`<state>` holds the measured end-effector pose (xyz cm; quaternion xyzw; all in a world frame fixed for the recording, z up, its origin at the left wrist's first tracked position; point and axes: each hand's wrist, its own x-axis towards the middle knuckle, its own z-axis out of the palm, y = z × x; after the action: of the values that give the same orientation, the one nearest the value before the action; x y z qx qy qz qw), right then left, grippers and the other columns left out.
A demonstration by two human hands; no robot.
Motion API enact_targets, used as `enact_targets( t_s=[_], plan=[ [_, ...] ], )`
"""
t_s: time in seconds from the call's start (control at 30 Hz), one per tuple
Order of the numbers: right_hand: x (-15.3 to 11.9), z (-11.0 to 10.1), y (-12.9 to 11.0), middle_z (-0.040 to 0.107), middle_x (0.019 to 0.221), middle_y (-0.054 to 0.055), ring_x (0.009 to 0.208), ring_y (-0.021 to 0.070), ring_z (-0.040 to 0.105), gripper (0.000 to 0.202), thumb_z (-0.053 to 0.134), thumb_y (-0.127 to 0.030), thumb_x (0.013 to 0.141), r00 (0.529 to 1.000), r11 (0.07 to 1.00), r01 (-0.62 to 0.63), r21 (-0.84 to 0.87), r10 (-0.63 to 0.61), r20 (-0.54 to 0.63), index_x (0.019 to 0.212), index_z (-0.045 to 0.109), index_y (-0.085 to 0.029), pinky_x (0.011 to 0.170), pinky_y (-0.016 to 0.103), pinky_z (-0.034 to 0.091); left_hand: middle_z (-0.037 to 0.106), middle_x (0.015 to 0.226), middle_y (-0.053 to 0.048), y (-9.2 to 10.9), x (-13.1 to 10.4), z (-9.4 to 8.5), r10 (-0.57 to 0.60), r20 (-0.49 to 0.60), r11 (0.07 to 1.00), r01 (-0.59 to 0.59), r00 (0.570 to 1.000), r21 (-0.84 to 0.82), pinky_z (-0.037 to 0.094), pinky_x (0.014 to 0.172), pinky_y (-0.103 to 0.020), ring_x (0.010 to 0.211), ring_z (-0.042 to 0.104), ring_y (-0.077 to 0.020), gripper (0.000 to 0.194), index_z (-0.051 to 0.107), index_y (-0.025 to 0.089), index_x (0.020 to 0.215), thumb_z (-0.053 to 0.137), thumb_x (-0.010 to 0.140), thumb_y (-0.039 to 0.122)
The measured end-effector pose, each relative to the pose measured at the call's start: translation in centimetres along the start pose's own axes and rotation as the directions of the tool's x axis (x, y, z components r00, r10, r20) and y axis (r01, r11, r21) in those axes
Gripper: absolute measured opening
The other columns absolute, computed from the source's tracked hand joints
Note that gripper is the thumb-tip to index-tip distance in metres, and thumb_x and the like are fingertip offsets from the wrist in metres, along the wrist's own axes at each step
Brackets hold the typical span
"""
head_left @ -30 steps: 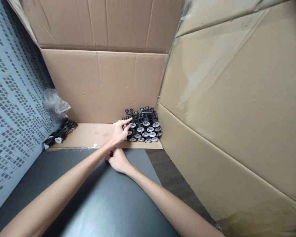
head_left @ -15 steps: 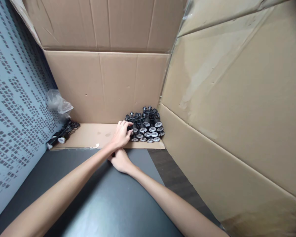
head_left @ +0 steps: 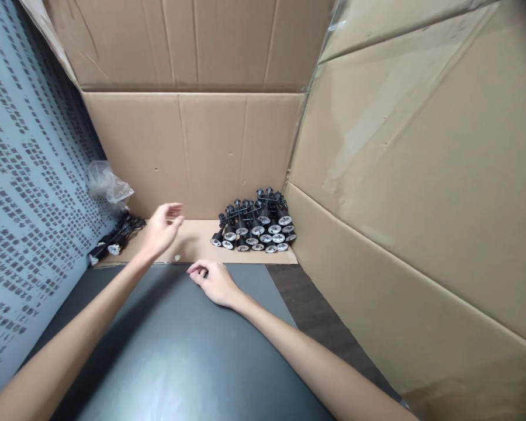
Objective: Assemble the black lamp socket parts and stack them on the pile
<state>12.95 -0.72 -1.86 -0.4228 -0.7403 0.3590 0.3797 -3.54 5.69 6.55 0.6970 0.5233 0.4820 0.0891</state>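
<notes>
My left hand (head_left: pixel 163 229) is raised over the cardboard strip, its fingers loosely bent and apart, holding nothing. It is between two groups of black spotlight-like pieces. My right hand (head_left: pixel 215 285) rests on the dark grey mat (head_left: pixel 184 351) with its fingers curled in; nothing shows in them. Beyond it, on the right of the strip, a stack of black cylindrical pieces (head_left: pixel 254 228) with pale round ends and thin stems leans towards the back wall. A few similar black pieces (head_left: pixel 114 240) lie at the far left, apart from my left hand.
Cardboard walls stand at the back (head_left: pixel 201 152) and right (head_left: pixel 377 245). A pale blue panel with printed characters (head_left: pixel 30 193) rises on the left. A crumpled clear plastic bag (head_left: pixel 107 181) sits above the left pieces. A small pale scrap (head_left: pixel 177 258) lies on the cardboard strip (head_left: pixel 197 242).
My left hand has let go of the stack and moved left, away from it. More black pieces now show at the stack's left end. My right hand has stayed nearly in place.
</notes>
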Motion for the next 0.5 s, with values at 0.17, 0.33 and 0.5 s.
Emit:
enact_targets(
  t_s=[0.17, 0.33, 0.5],
  plan=[
    [0.0, -0.2, 0.1, 0.071, 0.084, 0.004, 0.076, 0.0154, 0.060, 0.016, 0.058, -0.021, 0.085, 1.000, 1.000, -0.015, 0.019, 0.014, 0.016, 0.093, 0.073, -0.019, 0.072, 0.027, 0.044, 0.072, 0.105, -0.012, -6.1, 1.4, -7.5, -0.161, -0.087, 0.873, 0.183, 0.983, 0.453, 0.051, 0.096, -0.045, 0.101, 0.067, -0.0294, 0.034, 0.067, 0.015, 0.102, 0.052, 0.072, 0.016],
    [-0.2, -0.1, 0.2, 0.068, 0.080, 0.005, 0.074, 0.0163, 0.059, 0.018, 0.057, -0.025, 0.085, 0.999, 0.998, -0.017, 0.058, 0.015, 0.037, 0.093, 0.071, -0.016, 0.071, 0.028, 0.043, 0.073, 0.103, -0.013, -9.1, 0.6, -11.5, -0.278, 0.037, 0.676, 0.169, 0.960, 0.717, 0.052, 0.093, -0.039, 0.104, 0.067, -0.0305, 0.038, 0.069, 0.014, 0.101, 0.049, 0.069, 0.007],
    [-0.4, 0.1, 0.4, 0.066, 0.080, 0.004, 0.074, 0.0170, 0.057, 0.021, 0.055, -0.031, 0.085, 0.999, 0.998, -0.012, 0.068, 0.008, 0.048, 0.091, 0.070, -0.017, 0.072, 0.030, 0.043, 0.075, 0.095, -0.008, -9.8, -0.4, -11.3, -0.316, 0.181, 0.654, 0.076, 0.931, 0.753, 0.053, 0.085, -0.030, 0.093, 0.069, -0.0249, 0.026, 0.073, 0.018, 0.091, 0.054, 0.073, 0.016]
  ],
)
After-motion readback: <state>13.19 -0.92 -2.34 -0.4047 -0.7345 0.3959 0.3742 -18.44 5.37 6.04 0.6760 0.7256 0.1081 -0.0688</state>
